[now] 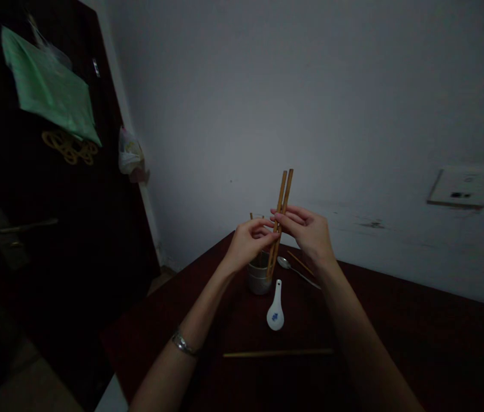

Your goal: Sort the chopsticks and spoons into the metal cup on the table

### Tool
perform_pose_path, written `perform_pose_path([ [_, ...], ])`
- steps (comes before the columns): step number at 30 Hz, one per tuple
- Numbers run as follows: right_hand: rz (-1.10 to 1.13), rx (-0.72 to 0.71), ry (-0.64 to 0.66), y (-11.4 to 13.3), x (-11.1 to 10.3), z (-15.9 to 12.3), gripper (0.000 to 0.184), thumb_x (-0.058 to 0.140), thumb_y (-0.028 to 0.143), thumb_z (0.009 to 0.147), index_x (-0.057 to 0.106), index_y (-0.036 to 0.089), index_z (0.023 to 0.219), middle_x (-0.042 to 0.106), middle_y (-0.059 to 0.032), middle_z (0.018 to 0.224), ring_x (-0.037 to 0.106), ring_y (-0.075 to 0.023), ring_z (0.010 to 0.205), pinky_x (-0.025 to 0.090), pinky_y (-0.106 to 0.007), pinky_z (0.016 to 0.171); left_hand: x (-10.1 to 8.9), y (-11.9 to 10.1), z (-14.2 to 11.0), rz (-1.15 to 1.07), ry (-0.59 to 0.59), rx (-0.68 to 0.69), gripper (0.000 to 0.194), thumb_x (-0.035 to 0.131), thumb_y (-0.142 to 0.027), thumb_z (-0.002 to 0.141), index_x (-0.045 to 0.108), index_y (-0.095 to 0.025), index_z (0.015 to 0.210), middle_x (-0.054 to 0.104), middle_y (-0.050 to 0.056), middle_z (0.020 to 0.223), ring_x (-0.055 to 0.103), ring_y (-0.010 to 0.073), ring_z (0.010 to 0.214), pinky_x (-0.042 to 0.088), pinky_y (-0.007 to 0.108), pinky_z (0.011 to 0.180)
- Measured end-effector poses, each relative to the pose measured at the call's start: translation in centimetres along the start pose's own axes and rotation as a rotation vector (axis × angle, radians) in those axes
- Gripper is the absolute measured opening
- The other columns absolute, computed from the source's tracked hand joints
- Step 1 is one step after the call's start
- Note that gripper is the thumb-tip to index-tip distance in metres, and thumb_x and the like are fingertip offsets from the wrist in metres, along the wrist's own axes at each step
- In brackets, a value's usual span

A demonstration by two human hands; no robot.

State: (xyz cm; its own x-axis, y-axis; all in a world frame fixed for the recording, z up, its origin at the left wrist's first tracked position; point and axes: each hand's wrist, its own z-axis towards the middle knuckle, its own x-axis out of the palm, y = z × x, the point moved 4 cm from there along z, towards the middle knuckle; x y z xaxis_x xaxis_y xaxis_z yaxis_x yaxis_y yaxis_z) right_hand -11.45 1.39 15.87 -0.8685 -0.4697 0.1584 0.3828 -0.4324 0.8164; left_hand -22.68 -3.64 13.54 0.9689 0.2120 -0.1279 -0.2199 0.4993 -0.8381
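Two wooden chopsticks [282,197] stand nearly upright, slightly tilted, above the table. My left hand [246,245] pinches them lower down, while my right hand [306,229] grips them just above with thumb and fingers. Just below my left hand is a grey cylindrical holder [260,280], with something thin sticking up from it, partly hidden by that hand. A white ceramic soup spoon [275,315] with a blue mark lies in front of the holder. Beside my right wrist a metal spoon [284,262] rests on the table, its handle running toward my forearm.
A single chopstick [276,353] lies crosswise near the front of the dark red table [160,337]. Another thin stick [300,262] lies behind the metal spoon. The white wall [310,114] rises at the table's back, with a socket [460,186] at right. A dark door [74,229] stands left.
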Motion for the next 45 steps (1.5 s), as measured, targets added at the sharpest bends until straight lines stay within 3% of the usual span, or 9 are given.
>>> perform_pose_path([
  [5,-0.016,0.025,-0.03,0.1,-0.7,0.2,0.041,0.068,0.036,0.063,0.065,0.012,0.096,0.068,-0.0118,0.091,0.064,-0.0203,0.08,0.053,-0.034,0.071,-2.0,-0.3,0.4,0.132,-0.093,0.044,0.023,0.062,-0.027,0.07,0.063,-0.013,0.088,0.064,0.005,0.076,0.058,0.0116,0.066,0.047,0.024,0.061],
  [9,-0.172,0.018,-0.102,-1.3,-3.7,1.3,0.044,0.066,0.037,0.063,0.065,0.011,0.098,0.067,-0.0109,0.087,0.063,-0.0185,0.074,0.053,-0.031,0.065,-7.6,0.8,1.2,0.324,-0.315,0.051,0.024,0.058,-0.027,0.072,0.064,-0.013,0.089,0.065,0.006,0.078,0.059,0.0135,0.069,0.047,0.026,0.064],
  [11,-0.368,0.045,-0.133,-2.8,-6.0,2.0,0.042,0.065,0.036,0.063,0.066,0.01,0.096,0.067,-0.0095,0.084,0.061,-0.0166,0.066,0.052,-0.03,0.058,-10.9,2.2,1.3,0.548,-0.405,0.03,0.021,0.056,-0.025,0.073,0.065,-0.013,0.087,0.066,0.007,0.082,0.059,0.0151,0.074,0.046,0.027,0.07],
  [14,-0.759,0.221,-0.144,-6.0,-9.2,2.5,0.034,0.061,0.027,0.065,0.068,0.007,0.092,0.066,-0.0104,0.075,0.059,-0.0163,0.058,0.046,-0.028,0.053,-14.8,5.9,0.7,0.936,-0.393,-0.179,0.018,0.054,-0.022,0.074,0.065,-0.014,0.086,0.066,0.009,0.087,0.059,0.0177,0.079,0.044,0.029,0.074],
  [17,-0.964,0.358,0.064,-9.6,-10.5,2.2,0.023,0.059,0.019,0.063,0.071,0.009,0.081,0.066,-0.0088,0.069,0.059,-0.0168,0.063,0.043,-0.025,0.055,-16.8,10.0,-0.6,1.205,-0.268,-0.495,0.017,0.053,-0.018,0.074,0.065,-0.014,0.085,0.065,0.012,0.09,0.059,0.0223,0.087,0.043,0.03,0.073],
  [21,-1.051,0.5,0.391,-13.8,-9.7,1.0,0.017,0.06,0.013,0.058,0.071,0.013,0.072,0.065,-0.0041,0.063,0.059,-0.0158,0.063,0.04,-0.022,0.054,-17.3,14.1,-2.1,1.301,-0.092,-0.672,0.017,0.054,-0.017,0.072,0.064,-0.016,0.085,0.064,0.013,0.098,0.058,0.0247,0.093,0.042,0.031,0.074],
  [25,-1.113,0.588,0.507,-16.4,-8.6,0.1,0.016,0.063,0.007,0.053,0.069,0.014,0.067,0.065,-0.003,0.063,0.06,-0.0158,0.064,0.04,-0.021,0.054,-17.6,16.4,-3.0,1.29,-0.012,-0.759,0.016,0.055,-0.017,0.071,0.063,-0.016,0.085,0.063,0.014,0.099,0.058,0.0245,0.094,0.043,0.03,0.073],
  [32,-1.123,0.685,0.586,-18.3,-7.6,-1.5,0.013,0.06,0.003,0.054,0.064,0.013,0.061,0.063,-0.0042,0.06,0.06,-0.0159,0.061,0.039,-0.02,0.048,-18.0,17.8,-3.6,1.248,0.026,-0.794,0.014,0.055,-0.017,0.07,0.065,-0.014,0.08,0.065,0.013,0.09,0.06,0.0208,0.085,0.043,0.025,0.068],
  [45,-1.152,0.632,0.609,-18.8,-6.8,-1.6,0.017,0.064,0.006,0.054,0.062,0.016,0.067,0.061,-0.0017,0.063,0.059,-0.0162,0.064,0.039,-0.023,0.053,-17.8,17.6,-3.6,1.189,0.084,-0.833,0.008,0.059,-0.013,0.062,0.063,-0.014,0.069,0.066,0.01,0.077,0.061,0.0199,0.076,0.042,0.024,0.064],
])
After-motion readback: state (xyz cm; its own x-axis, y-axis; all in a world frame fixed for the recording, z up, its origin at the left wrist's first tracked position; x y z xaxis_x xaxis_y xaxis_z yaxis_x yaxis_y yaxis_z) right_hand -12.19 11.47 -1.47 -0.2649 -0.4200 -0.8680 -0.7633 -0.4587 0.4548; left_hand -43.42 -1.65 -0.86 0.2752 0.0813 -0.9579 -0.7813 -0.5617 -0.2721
